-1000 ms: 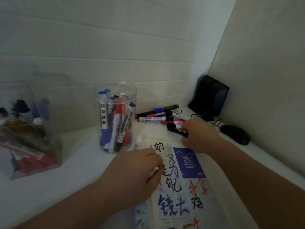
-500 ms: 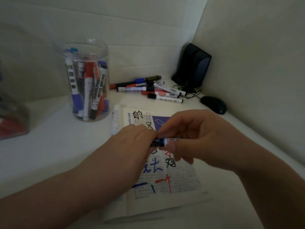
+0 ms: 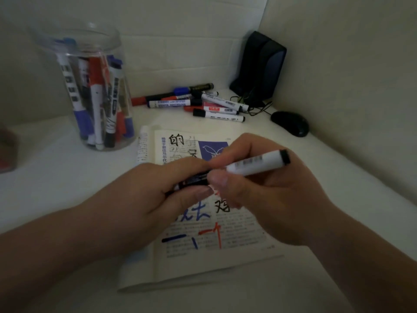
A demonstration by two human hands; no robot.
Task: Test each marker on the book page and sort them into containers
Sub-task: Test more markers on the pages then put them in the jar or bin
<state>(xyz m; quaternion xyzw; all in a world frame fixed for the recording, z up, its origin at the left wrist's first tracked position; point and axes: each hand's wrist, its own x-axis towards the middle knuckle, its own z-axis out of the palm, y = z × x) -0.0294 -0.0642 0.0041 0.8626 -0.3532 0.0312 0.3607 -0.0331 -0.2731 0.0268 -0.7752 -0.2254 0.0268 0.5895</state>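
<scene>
Over the open book [image 3: 225, 256], both hands are holding one marker [image 3: 255, 164]. The right grip [image 3: 270, 195] is wrapping its fingers round the white barrel, with the black butt end poking up to the right. The left grip [image 3: 140, 199] is pinching the dark cap end between thumb and fingers. The barrel label is coming out as a grey smear, so I can't read it.

The page is showing a big black handwritten 的 [image 3: 176, 139] up top. Lower down, blue and red strokes are running over tiny print that's too blurry for me, and the middle of the page is hiding under the hands.

Behind, a clear jar [image 3: 74, 37] is standing full of markers. A loose pile [image 3: 203, 105] is lying near a black mouse [image 3: 290, 123], labels unreadable too. Everything is sitting on a white desk [image 3: 56, 177].
</scene>
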